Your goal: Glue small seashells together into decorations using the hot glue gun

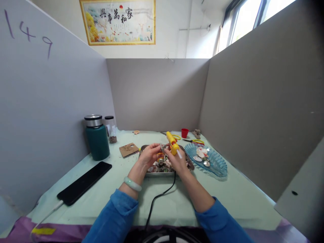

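Observation:
My right hand (178,162) grips a yellow hot glue gun (172,139), with a whitish glue stick (179,154) jutting from its back end. Its black cord (158,195) runs down toward me. Fingers pinched, my left hand (150,154) holds a small greyish piece (162,147) close to my right fingertips; it is too small to name. Both hands are over a metal tray (157,174) heaped with small mixed pieces, partly hidden by my hands. I cannot see the glue gun's nozzle clearly.
At the right lies a blue scalloped dish (217,165) with shiny pieces. Behind it are scissors (196,141), a red cup (184,133) and a brown lump (196,133). A cardboard piece (129,150), green flask (97,141), clear jar (110,130) and charging phone (84,182) stand left. Grey partitions (157,94) enclose the table.

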A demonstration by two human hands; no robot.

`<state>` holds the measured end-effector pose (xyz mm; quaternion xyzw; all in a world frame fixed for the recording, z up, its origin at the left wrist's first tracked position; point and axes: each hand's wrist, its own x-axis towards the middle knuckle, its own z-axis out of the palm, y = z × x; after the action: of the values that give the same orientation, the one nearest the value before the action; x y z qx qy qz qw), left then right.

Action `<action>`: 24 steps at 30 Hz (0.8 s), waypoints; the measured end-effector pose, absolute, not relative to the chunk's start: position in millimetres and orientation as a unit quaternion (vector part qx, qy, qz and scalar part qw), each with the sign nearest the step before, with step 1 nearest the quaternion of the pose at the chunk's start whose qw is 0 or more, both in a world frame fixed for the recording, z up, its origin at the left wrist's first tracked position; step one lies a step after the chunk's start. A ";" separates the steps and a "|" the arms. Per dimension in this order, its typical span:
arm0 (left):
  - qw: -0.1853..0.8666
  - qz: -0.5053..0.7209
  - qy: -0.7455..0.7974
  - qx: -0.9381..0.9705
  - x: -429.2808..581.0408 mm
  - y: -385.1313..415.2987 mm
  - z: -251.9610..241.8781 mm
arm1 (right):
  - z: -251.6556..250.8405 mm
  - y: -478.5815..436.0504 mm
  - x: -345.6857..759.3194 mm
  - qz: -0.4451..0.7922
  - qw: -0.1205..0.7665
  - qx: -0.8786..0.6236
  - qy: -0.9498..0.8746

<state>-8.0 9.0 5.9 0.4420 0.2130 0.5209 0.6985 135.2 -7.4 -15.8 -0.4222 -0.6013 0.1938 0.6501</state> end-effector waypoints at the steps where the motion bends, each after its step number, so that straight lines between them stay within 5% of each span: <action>1: 0.698 0.519 0.213 0.444 -8.0 9.3 5.4 | -16.1 -7.0 135.2 0.193 0.647 -0.424 -0.603; 10: 0.647 0.591 0.256 0.408 -11.1 16.7 4.9 | -10.1 -12.9 133.5 0.378 0.625 -0.403 -0.552; 16: 0.634 0.615 0.261 0.390 -20.5 19.1 11.0 | 1.3 -25.5 134.7 0.501 0.529 -0.337 -0.597; 24: 0.664 0.613 0.232 0.360 -24.6 16.5 17.0 | 7.4 -30.1 139.2 0.549 0.504 -0.324 -0.583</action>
<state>-24.6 16.5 17.0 0.3596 0.2321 0.6129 0.6642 139.2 -30.1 7.4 -0.3238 -0.5828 0.5491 0.5039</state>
